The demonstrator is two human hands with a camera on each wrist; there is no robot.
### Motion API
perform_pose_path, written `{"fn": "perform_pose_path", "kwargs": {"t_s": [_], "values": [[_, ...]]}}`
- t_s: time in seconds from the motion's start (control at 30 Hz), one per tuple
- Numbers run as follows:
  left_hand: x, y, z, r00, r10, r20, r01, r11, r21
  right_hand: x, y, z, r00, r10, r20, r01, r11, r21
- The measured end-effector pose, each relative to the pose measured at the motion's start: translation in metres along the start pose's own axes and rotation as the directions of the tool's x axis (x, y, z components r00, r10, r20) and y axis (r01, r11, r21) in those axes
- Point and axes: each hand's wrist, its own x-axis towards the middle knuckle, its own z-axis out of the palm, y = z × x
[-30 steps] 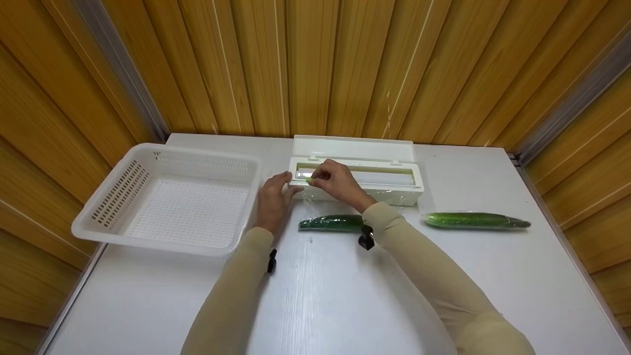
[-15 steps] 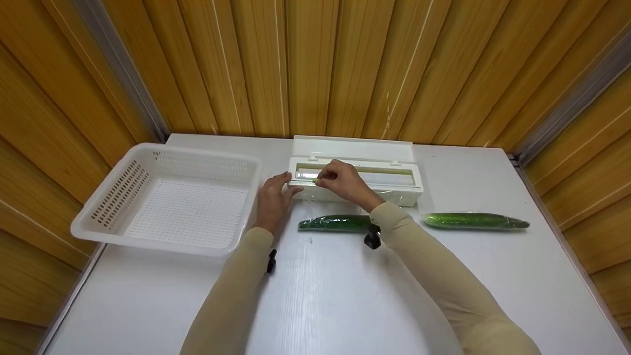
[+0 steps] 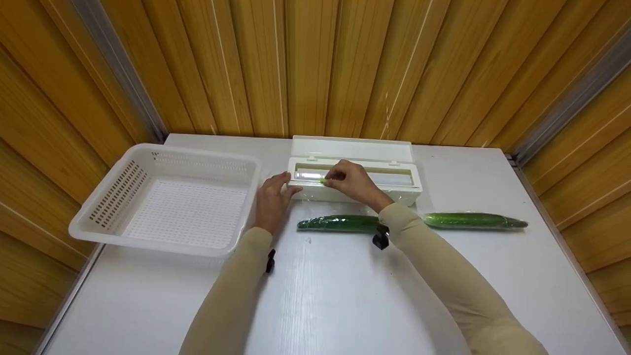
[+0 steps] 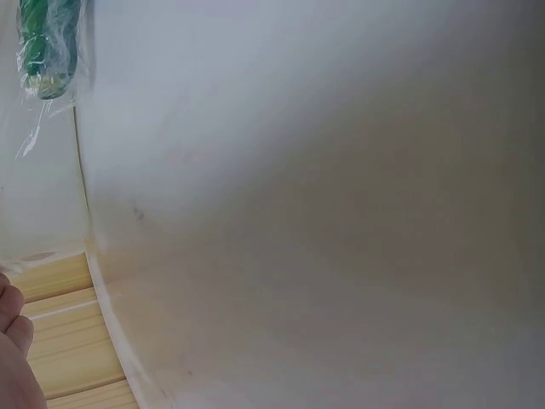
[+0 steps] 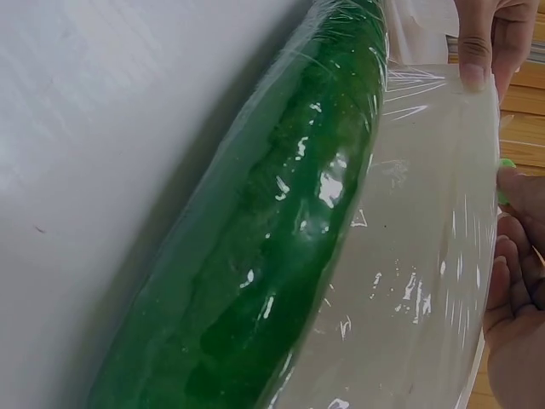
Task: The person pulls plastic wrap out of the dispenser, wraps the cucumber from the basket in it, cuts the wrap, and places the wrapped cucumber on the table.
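A white cling film dispenser point(image 3: 355, 195) stands at the back of the table, lid raised, a roll of film inside. My left hand point(image 3: 272, 203) grips its left end, thumb on the front wall. With thumb and fingertips, my right hand point(image 3: 353, 182) pinches a small bright green slide cutter point(image 3: 323, 181) on the dispenser's front edge. Clear film hangs down the front to a cucumber point(image 3: 335, 223), which lies before the box. In the right wrist view, film clings around this cucumber point(image 5: 272, 247); the left thumb point(image 5: 473, 60) presses the box's end.
At the right lies another film-wrapped cucumber point(image 3: 475, 221). A white perforated plastic basket point(image 3: 162, 248) stands at the left, close to my left forearm. Wood-patterned panels point(image 3: 315, 69) rise behind the white table point(image 3: 335, 296).
My right hand has slid the green cutter steadily rightward along the dispenser's front edge. More of the cucumber shows beside the right sleeve. My left hand has kept its place on the box.
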Motion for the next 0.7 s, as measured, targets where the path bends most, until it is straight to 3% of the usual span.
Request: {"fn": "perform_pose_path", "kwargs": {"t_s": [0.4, 0.7], "values": [[0.0, 0.0, -0.003, 0.998, -0.056, 0.026, 0.055, 0.998, 0.008, -0.008, 0.007, -0.009, 1.0, 0.015, -0.015, -0.015, 1.0, -0.001], [0.0, 0.004, -0.003, 0.999, -0.033, 0.031, 0.032, 0.999, 0.01, -0.014, 0.008, -0.015, 1.0, 0.016, -0.009, -0.017, 0.999, -0.052]]}}
